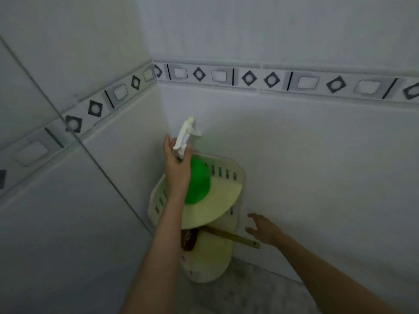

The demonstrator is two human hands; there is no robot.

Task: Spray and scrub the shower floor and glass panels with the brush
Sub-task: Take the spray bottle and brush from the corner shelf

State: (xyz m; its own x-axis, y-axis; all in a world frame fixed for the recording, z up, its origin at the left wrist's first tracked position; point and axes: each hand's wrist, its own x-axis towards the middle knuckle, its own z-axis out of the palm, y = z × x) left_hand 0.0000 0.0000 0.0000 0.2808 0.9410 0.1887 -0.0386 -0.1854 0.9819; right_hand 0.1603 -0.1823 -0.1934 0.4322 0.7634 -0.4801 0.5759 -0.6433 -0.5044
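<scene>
White tiled walls (294,155) meet in a shower corner. Centre frame, the left hand (178,166) reaches up with fingers and thumb spread either side of the white trigger (187,132) of a green spray bottle (197,184), not closed on it. The right hand (265,230), lower right of centre, is open with fingers apart, just beside the handle end of the brush (229,236). The bottle stands on the upper tier (238,177) of a cream corner shelf; the brush lies across the lower tier (210,264). A patterned tile band (226,75) crosses above, and grey floor (238,295) lies below.
</scene>
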